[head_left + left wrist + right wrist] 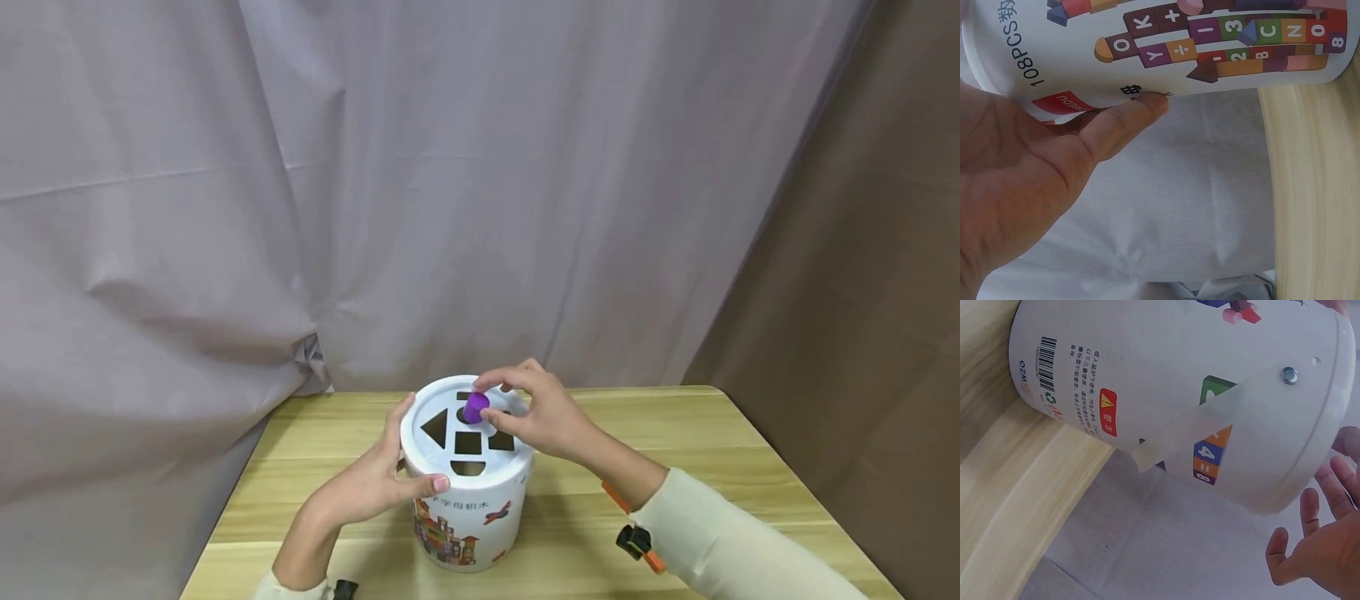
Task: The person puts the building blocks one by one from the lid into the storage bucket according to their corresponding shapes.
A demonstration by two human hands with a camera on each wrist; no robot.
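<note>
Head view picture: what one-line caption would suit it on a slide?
The right hand pinches a purple block over the round hole in the lid of a white bucket that the left hand grips on a wooden table.

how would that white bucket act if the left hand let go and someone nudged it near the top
The white bucket is tall for its base, so it might tip rather than slide. Its wall looks smooth and glossy, likely slick on the wooden table. Being round, it would probably roll once over. For now the left hand steadies it while the right hand pinches a purple block at the lid.

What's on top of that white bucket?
The white bucket has a lid with shape holes; the right hand pinches a purple block at the round one. Its inside stays hidden.
</note>
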